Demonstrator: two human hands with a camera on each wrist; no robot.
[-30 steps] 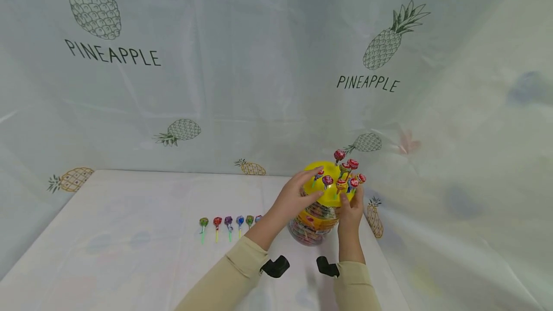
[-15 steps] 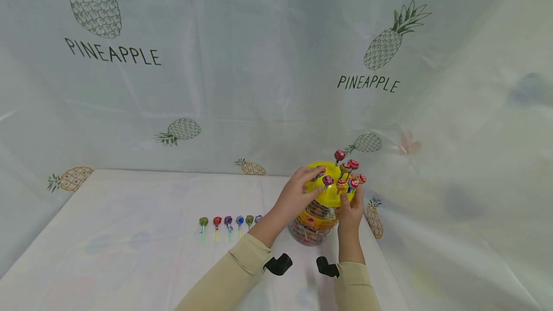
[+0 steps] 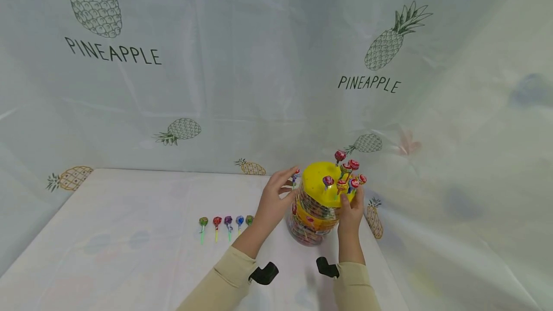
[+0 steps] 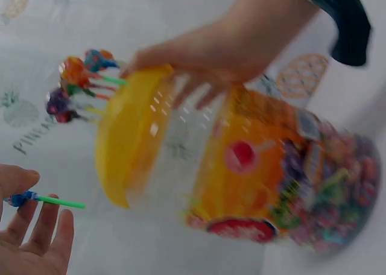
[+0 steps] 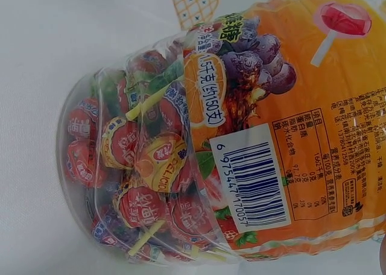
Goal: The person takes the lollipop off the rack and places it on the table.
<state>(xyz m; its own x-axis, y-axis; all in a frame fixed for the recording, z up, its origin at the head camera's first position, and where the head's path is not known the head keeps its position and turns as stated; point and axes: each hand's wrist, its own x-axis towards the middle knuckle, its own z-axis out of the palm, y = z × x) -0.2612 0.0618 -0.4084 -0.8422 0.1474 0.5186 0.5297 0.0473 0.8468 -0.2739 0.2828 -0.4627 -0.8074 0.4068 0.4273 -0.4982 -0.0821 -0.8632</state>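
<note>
My left hand (image 3: pixel 272 200) pinches a lollipop (image 3: pixel 295 175) just left of the jar's yellow lid (image 3: pixel 312 176). In the left wrist view this lollipop (image 4: pixel 23 198) shows a blue wrapper, its green stick pointing at the lid but apart from it. My right hand (image 3: pixel 351 212) grips the candy jar (image 3: pixel 319 223) at its lid and neck from the right. Several wrapped lollipops (image 3: pixel 341 185) stand upright in the lid, mostly on its right side. Through the jar's clear base, more wrapped lollipops (image 5: pixel 120 142) are visible.
Left of the jar, several lollipops (image 3: pixel 228 222) lie in a row on the white table (image 3: pixel 142 263); my left arm may cover the row's right end. A pineapple-printed curtain (image 3: pixel 259 85) hangs behind and to the right.
My left hand has moved left from above the lid, carrying the lollipop that was at the lid's left side. The right hand and jar have stayed put.
</note>
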